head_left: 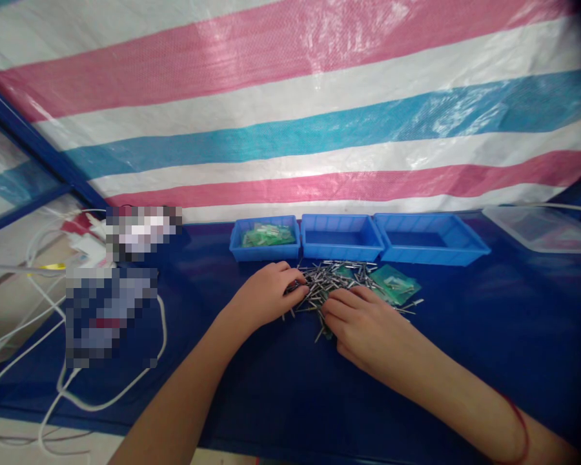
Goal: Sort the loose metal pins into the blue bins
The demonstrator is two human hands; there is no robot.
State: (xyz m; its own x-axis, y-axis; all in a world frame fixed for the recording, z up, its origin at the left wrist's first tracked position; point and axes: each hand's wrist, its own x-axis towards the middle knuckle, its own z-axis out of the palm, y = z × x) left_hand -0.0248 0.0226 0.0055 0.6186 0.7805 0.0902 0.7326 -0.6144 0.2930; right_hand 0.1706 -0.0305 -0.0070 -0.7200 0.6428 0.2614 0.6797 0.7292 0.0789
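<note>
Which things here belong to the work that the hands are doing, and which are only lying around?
Likely in use: left hand and right hand, both on the pile of metal pins; green pieces beside it; left blue bin holding more green ones.
Lying about: middle blue bin, right blue bin, clear tray, white cables, striped tarp.

Pixelated blocks (142,232) mask two objects at left. The clear plastic tray (547,229) is cut by the right edge. Fingertips of the left hand (266,294) and right hand (363,323) sink among small grey metal pins (329,276), too fine to identify.
</note>
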